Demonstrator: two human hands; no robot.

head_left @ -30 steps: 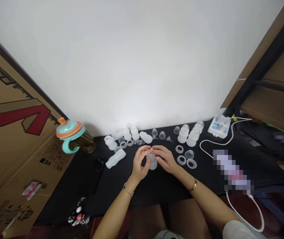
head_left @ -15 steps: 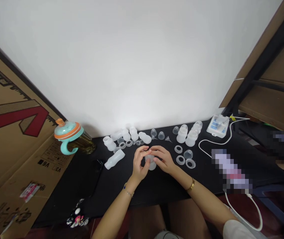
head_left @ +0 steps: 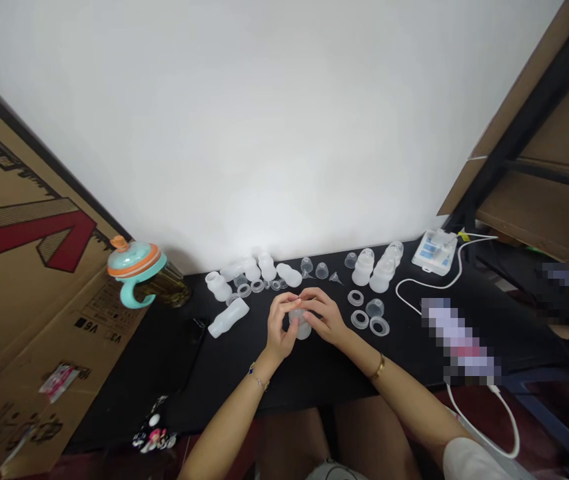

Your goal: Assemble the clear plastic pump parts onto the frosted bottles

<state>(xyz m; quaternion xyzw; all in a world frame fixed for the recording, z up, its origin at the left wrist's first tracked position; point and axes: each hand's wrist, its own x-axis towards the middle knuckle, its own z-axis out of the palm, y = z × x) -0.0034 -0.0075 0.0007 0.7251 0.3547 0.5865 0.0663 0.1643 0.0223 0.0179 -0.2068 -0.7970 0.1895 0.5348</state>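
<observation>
Both hands are closed around the upper part of a small translucent white bottle (head_left: 304,331) on the black table. My left hand (head_left: 282,325) grips it from the left, thumb pressed on its near side. From the right, my right hand (head_left: 325,317) bends its fingers over the top. Much of the bottle's top is hidden by the fingers. Right of the hands lie several clear rings (head_left: 359,319) and a clear dome cap (head_left: 375,307). On the left a white bottle (head_left: 228,318) lies on its side.
Capped bottles (head_left: 383,274) stand back right, loose bottles (head_left: 252,270) and dome caps (head_left: 322,270) along the wall. A drinking cup with turquoise handle (head_left: 137,293) stands left beside a cardboard box (head_left: 24,280). A white power strip (head_left: 434,252) and cable (head_left: 434,287) are at right.
The hands stay around the bottle, with only slight shifts of the fingers. The whole view has moved a little.
</observation>
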